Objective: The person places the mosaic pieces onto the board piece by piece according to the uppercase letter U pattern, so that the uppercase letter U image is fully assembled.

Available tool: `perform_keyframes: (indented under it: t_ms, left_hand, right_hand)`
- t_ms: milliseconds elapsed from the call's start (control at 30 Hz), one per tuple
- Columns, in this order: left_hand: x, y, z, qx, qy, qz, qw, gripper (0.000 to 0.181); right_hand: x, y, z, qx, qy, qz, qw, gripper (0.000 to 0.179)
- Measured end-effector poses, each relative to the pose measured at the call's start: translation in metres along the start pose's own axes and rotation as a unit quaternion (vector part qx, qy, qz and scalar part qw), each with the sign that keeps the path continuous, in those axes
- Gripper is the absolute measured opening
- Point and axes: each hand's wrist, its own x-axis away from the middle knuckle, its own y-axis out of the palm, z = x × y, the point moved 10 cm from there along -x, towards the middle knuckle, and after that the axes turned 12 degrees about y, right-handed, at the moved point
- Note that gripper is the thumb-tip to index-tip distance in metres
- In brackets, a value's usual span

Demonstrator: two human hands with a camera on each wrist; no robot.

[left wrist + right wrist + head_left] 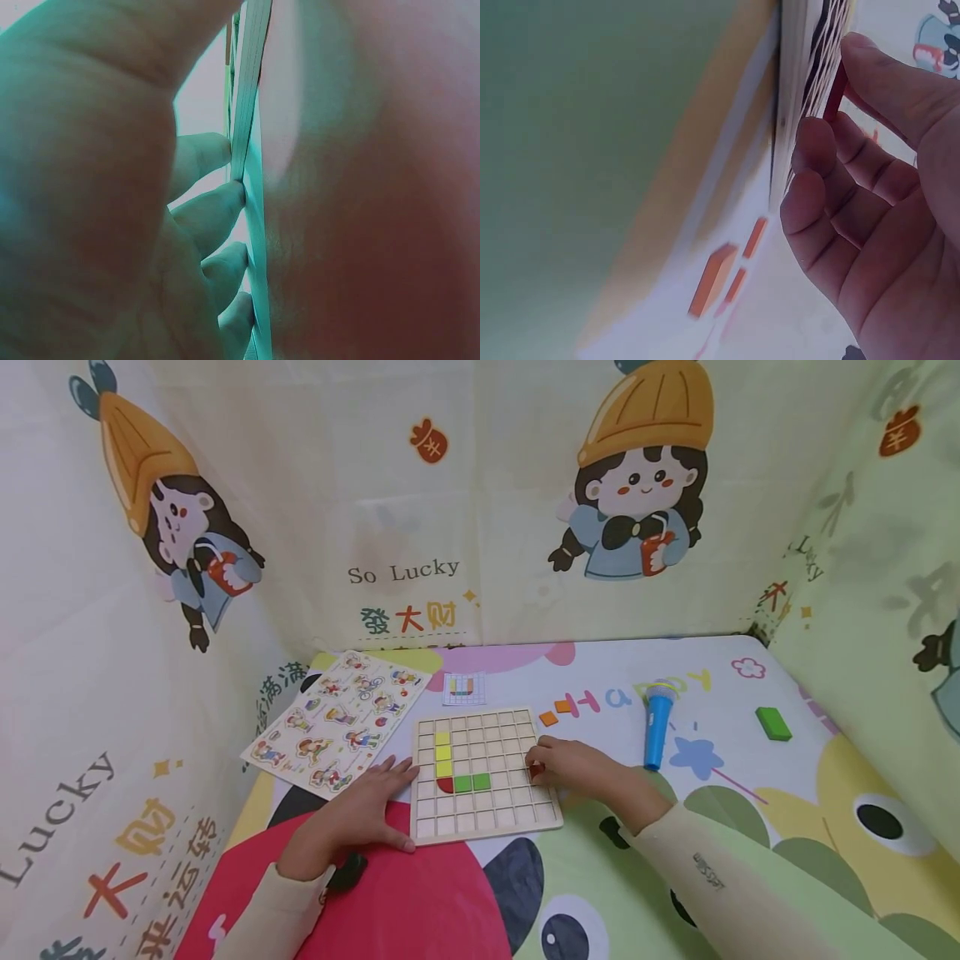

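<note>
A wooden grid board (pixel 487 810) lies on the table. In its left part sit several yellow tiles (pixel 443 752) in a column, with a red tile with a rounded corner (pixel 446 786) below them and two green tiles (pixel 472 782) beside that. My left hand (pixel 363 806) touches the board's left edge with its fingers spread; the left wrist view shows the fingertips (pixel 232 196) against the rim. At the board's right side, my right hand (pixel 573 767) pinches a thin red tile (pixel 836 91) between thumb and fingers. Its full shape is hidden.
Orange pieces (pixel 548 718) lie beyond the board's right corner. A small pattern card (pixel 464 689) is behind the board, a picture sheet (pixel 341 718) to the left. A blue toy microphone (pixel 657 731) and a green block (pixel 772 723) lie on the right.
</note>
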Motion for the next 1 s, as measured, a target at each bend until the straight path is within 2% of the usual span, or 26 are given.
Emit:
perform_keyframes:
  t_ms: [233, 633, 1000]
  left_hand:
    - [-0.001, 0.002, -0.001, -0.002, -0.003, -0.002, 1.0, 0.118]
    - [0.0, 0.002, -0.002, -0.003, -0.008, -0.002, 1.0, 0.117]
    - [-0.001, 0.002, -0.002, -0.006, -0.005, -0.005, 1.0, 0.118]
  right_hand:
    - [-0.007, 0.004, -0.016, -0.002, -0.015, -0.008, 0.9999, 0.023]
    - [-0.022, 0.012, -0.041, 0.036, -0.037, -0.009, 0.9986, 0.023]
    - [-0.028, 0.015, -0.05, 0.045, -0.031, -0.01, 0.9985, 0.026]
